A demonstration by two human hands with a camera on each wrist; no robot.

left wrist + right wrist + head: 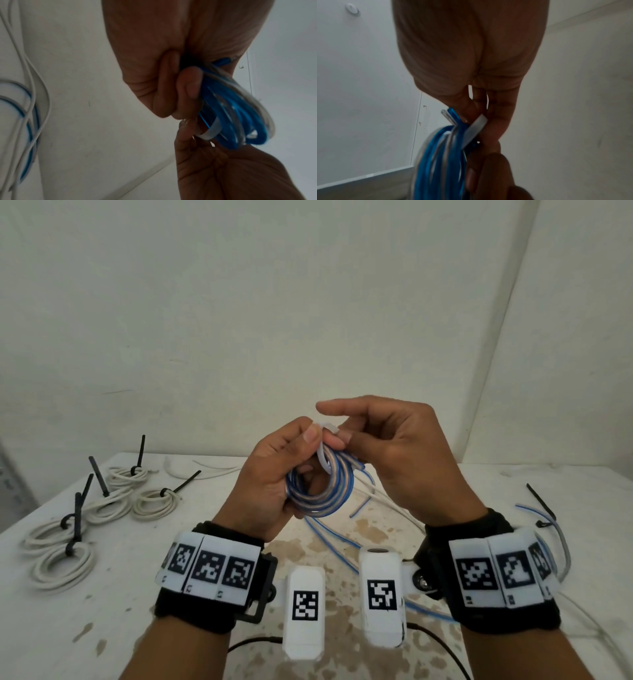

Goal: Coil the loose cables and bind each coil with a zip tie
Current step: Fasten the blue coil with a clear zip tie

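Two hands meet above the table (212, 594) in the head view. The left hand (270, 487) curls round a blue coil (320, 491) and grips it, thumb pressed on the top of the loops. The right hand (394, 453) pinches a white tie (325, 446) at the coil's twelve o'clock, index finger held straight above. The tie loops round the strands there. At nine o'clock from the hands, five white coils (113, 508) lie on the table, each bound with a black tie (99, 481). Loose blue cable (329, 542) trails on the stained top under the hands, and at three o'clock more cable lies with a black tie stuck upward.

From the left wrist, the left hand (163, 67) fills twelve o'clock, fingers folded over the blue coil (240, 115) at four o'clock. The white tie (211, 131) bends round the strands, and the right hand (231, 169) holds it from five o'clock. Loose cables (29, 115) blur at nine o'clock.

From the right wrist, the right hand (471, 54) reaches down from twelve o'clock and nips the white tie (475, 129) at centre. The blue coil (440, 162) hangs at six o'clock, two cut ends poking up beside the tie. The left hand (489, 175) grips the coil from five o'clock.
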